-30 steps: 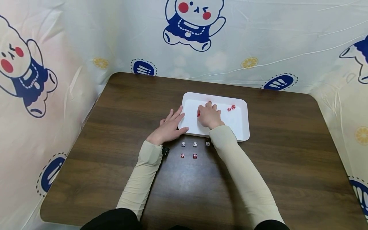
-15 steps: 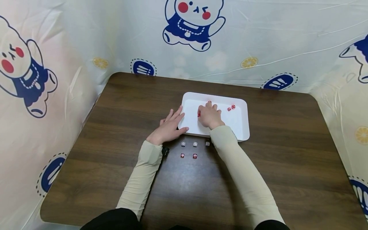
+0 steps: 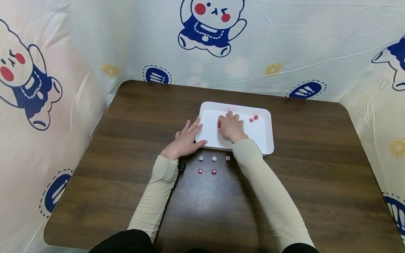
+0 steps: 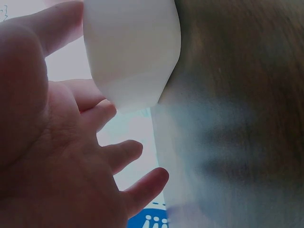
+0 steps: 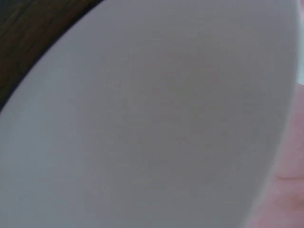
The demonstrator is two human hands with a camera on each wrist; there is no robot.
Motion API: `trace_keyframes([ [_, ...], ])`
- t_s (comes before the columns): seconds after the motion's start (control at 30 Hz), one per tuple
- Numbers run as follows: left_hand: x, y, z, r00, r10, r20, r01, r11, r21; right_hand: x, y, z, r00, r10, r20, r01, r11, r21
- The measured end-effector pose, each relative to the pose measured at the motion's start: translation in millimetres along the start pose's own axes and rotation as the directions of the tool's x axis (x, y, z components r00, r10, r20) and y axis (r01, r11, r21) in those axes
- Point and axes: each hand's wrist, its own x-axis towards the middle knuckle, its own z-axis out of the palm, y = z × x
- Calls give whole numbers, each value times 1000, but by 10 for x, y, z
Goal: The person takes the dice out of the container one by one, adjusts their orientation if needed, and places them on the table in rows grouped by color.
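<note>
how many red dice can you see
5: two on the table at and, two in the tray at and, one at the right hand fingertips. More may be hidden.

Left hand (image 3: pixel 185 140) flat, fingers spread; right hand (image 3: pixel 231 127) palm down, fingers curled; both forearms extended

A white rectangular tray (image 3: pixel 265 135) with rounded corners and a low rim sits flat on the table, just above the middle of the frame. A small red die (image 3: pixel 218 125) lies on its floor at the left, touching the fingertips of the right hand. Two more red dice (image 3: pixel 253 118) lie side by side near the tray's upper right; another shows by the far rim.
</note>
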Motion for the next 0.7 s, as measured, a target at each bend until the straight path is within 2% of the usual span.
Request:
trace_keyframes([
  [0.7, 18, -3, 19, 1000, -7, 5, 7, 1000, -1, -195, 80, -182, 998, -31, -55, 32, 999, 12],
])
